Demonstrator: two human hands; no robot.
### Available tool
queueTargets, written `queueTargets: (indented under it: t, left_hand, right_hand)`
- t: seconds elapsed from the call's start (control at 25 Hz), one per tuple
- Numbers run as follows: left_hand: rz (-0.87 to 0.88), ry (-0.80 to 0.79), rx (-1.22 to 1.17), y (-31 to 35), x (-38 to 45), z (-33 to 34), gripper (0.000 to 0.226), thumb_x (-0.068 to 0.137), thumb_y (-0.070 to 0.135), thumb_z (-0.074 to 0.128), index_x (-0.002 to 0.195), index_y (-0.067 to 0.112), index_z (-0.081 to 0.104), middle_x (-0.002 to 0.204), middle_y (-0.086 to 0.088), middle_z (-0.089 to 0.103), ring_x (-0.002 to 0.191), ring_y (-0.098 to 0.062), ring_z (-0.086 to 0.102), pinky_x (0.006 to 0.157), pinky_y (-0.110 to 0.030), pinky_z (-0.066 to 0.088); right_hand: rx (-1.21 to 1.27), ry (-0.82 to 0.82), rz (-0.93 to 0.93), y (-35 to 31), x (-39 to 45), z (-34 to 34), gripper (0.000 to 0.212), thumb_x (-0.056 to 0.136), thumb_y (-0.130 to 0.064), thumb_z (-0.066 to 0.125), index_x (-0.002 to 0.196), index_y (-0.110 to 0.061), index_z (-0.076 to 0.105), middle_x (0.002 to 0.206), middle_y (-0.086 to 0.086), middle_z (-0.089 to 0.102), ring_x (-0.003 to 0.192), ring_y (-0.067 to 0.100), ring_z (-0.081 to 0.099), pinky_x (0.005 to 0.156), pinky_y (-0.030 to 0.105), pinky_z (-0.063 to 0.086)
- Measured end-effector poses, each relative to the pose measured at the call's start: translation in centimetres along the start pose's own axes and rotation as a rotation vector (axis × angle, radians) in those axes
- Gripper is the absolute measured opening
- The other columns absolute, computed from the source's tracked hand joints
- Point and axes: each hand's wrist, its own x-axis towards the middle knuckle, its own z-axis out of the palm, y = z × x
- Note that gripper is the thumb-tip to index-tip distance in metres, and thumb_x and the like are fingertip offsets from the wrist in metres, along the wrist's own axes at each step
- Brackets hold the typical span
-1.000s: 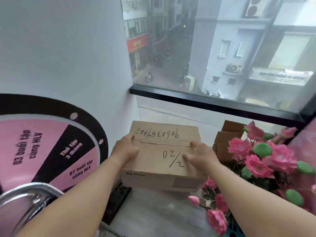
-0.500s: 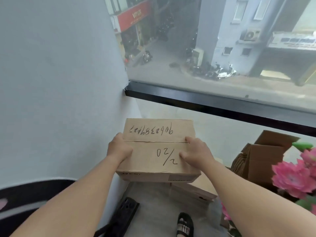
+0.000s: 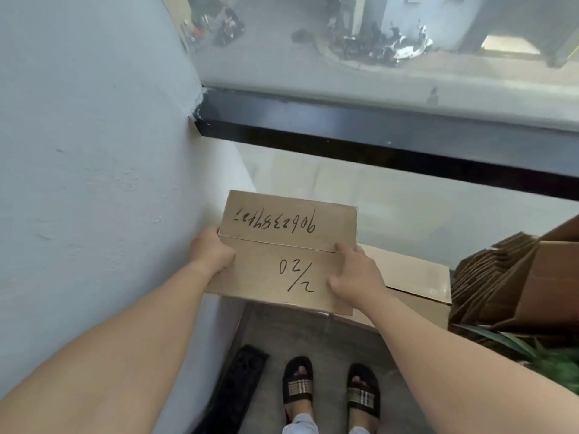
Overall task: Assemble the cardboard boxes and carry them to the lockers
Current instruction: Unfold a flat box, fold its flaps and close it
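- Closed cardboard box (image 3: pixel 286 252), top flaps shut with a seam across the middle, handwritten digits on the far flap and "02/2" on the near one; held up in the air in front of the body, in the corner by the grey wall (image 3: pixel 94 183), well above the floor (image 3: pixel 313 336).
- Changed over the last second: view tipped downward, pink flowers and the printed wheel gone from sight, slippered feet (image 3: pixel 329 393) now visible below; box sits lower in the frame and nearer a second carton (image 3: pixel 413 277) on the right, overlapping its near corner from this angle. Contact between the two cannot be told.
- Likely meaning: box being lowered toward the stack or the floor, or simply held while looking down; assembly of this one looks finished, carrying to the lockers not yet done, no lockers in sight.
- Left hand (image 3: pixel 211 253) clamped on the left edge at the seam, thumb on top, fingers wrapped underneath and hidden.
- Right hand (image 3: pixel 357 275) clamped on the right edge, fingers curled over the top, thumb along the near flap.
- Further right: bundle of flattened cardboard (image 3: pixel 501 277), green leaves (image 3: pixel 532 349) below it.
- Beyond: black window frame (image 3: pixel 376 136), street far below.
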Motion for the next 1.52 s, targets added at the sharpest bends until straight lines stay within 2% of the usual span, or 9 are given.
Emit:
queueTargets:
  t: [0.24,0.36,0.56,0.72,0.88,1.04,1.24,1.4,1.52]
  left_hand:
    - [0.089,-0.046,0.108,-3.2,7.4,3.9,0.031,0.077,0.008,0.066,0.104,0.022,0.065,0.096,-0.001,0.069,0.089,-0.026,0.062,0.075,-0.027,0.044]
    - [0.122,-0.102,0.120,-4.7,8.8,5.3,0.030,0.076,0.010,0.070,0.103,0.023,0.065,0.100,-0.002,0.072,0.087,-0.025,0.063,0.073,-0.027,0.043]
    - [0.148,-0.145,0.105,-6.0,10.9,7.5,0.039,0.077,0.014,0.074,0.114,0.023,0.064,0.106,0.000,0.072,0.092,-0.026,0.066,0.064,-0.026,0.046]
    - [0.158,-0.145,0.144,-6.8,11.8,7.9,0.042,0.080,0.015,0.074,0.119,0.020,0.062,0.113,-0.004,0.070,0.101,-0.030,0.064,0.082,-0.032,0.049]
    - [0.146,-0.197,0.242,-6.1,11.1,7.3,0.039,0.085,0.020,0.068,0.122,0.015,0.057,0.118,-0.009,0.066,0.108,-0.033,0.061,0.088,-0.036,0.050]
    - [0.228,-0.161,0.393,-3.2,8.3,5.6,0.038,0.084,0.025,0.057,0.117,0.008,0.059,0.114,-0.016,0.060,0.105,-0.036,0.058,0.089,-0.040,0.051]
    - [0.421,-0.274,0.340,4.1,2.0,3.2,0.035,0.092,0.030,0.051,0.118,0.012,0.067,0.127,-0.011,0.064,0.116,-0.032,0.058,0.096,-0.035,0.047]
    - [0.566,-0.404,0.327,10.6,-3.6,2.4,0.037,0.098,0.039,0.043,0.101,0.011,0.067,0.109,-0.005,0.068,0.096,-0.026,0.060,0.082,-0.035,0.046]
    - [0.704,-0.470,0.312,15.5,-8.6,2.0,0.038,0.098,0.039,0.042,0.089,0.011,0.066,0.100,-0.007,0.068,0.095,-0.027,0.060,0.080,-0.037,0.046]
  right_hand:
    - [0.078,-0.060,0.078,0.7,4.4,6.8,0.081,0.083,-0.020,0.063,0.155,-0.027,0.027,0.147,0.014,0.035,0.126,0.033,0.051,0.101,0.034,0.046]
    - [0.077,-0.069,0.122,1.5,5.0,8.4,0.086,0.083,-0.022,0.064,0.157,-0.029,0.022,0.154,0.013,0.029,0.127,0.032,0.051,0.103,0.035,0.046]
    - [0.053,-0.071,0.145,2.6,6.7,9.0,0.088,0.085,-0.023,0.064,0.159,-0.031,0.016,0.159,0.014,0.021,0.129,0.032,0.049,0.105,0.035,0.044]
    - [0.024,-0.075,0.125,2.4,7.3,9.2,0.089,0.084,-0.022,0.063,0.158,-0.031,0.014,0.158,0.015,0.020,0.124,0.033,0.052,0.100,0.033,0.044]
    - [0.035,-0.082,0.097,1.9,6.8,8.3,0.084,0.086,-0.029,0.067,0.157,-0.028,0.021,0.151,0.012,0.029,0.126,0.032,0.051,0.099,0.031,0.042]
    - [0.094,-0.016,0.109,0.9,5.4,5.3,0.068,0.094,-0.037,0.063,0.154,-0.018,0.036,0.144,0.010,0.048,0.131,0.030,0.049,0.103,0.032,0.039]
    - [0.159,0.063,0.115,-0.2,0.0,-1.3,0.059,0.103,-0.047,0.046,0.154,-0.016,0.041,0.156,0.002,0.046,0.143,0.026,0.042,0.112,0.034,0.033]
    - [0.237,0.162,0.202,2.0,-6.1,-6.5,0.061,0.103,-0.050,0.043,0.154,-0.016,0.041,0.158,0.001,0.043,0.146,0.024,0.038,0.116,0.035,0.029]
    - [0.253,0.251,0.280,4.5,-12.1,-10.2,0.063,0.103,-0.052,0.043,0.153,-0.014,0.043,0.156,0.005,0.046,0.144,0.027,0.040,0.116,0.037,0.031]
